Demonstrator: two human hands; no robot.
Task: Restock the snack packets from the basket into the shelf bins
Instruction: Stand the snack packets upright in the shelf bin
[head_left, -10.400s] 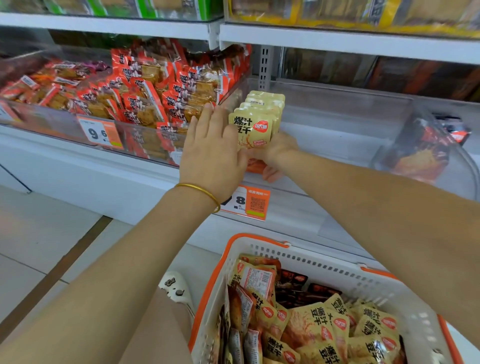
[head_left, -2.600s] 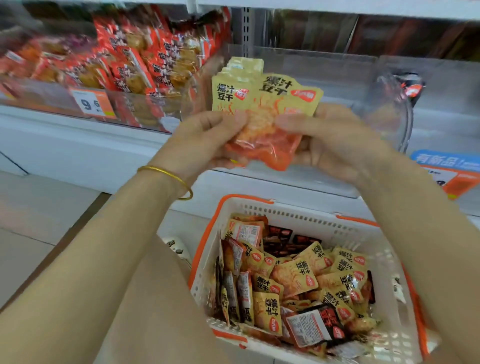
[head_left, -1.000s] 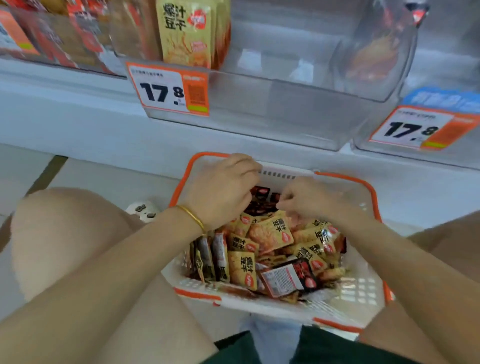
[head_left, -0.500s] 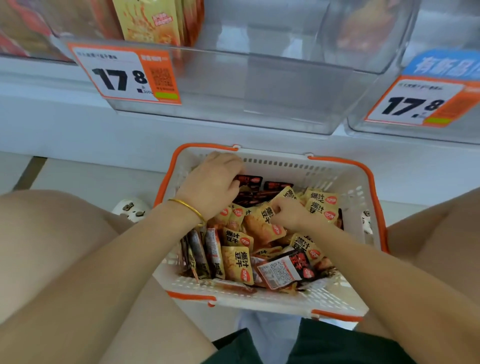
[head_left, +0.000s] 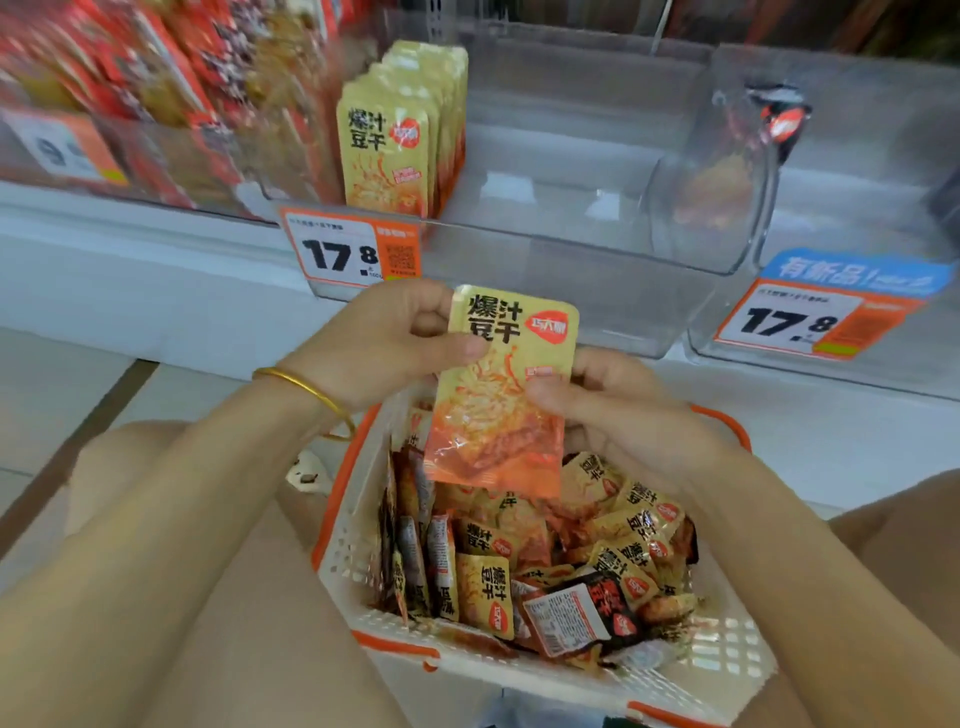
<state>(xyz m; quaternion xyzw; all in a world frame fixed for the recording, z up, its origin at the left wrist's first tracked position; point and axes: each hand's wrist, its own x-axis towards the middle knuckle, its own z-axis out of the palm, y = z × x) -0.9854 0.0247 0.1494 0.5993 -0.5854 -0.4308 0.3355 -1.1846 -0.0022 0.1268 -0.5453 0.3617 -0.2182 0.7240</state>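
**One packet up out of the basket**

Half a second ago both hands were down among the loose packets. Now they are raised over the far edge of the white plastic basket with orange rim (head_left: 349, 564), sharing one flat yellow-and-orange plastic snack packet (head_left: 503, 400). The left hand (head_left: 376, 345), a thin gold bangle (head_left: 306, 387) at its wrist, pinches the packet's upper left edge. The right hand (head_left: 626, 418) grips the right side, thumb on the front. The packet stands upright, black lettering on top and orange print below, just in front of the clear plastic shelf bin (head_left: 576, 296). At that bin's left end stands a row of matching yellow packets (head_left: 390, 143), above an orange-and-white price tag (head_left: 347, 255).
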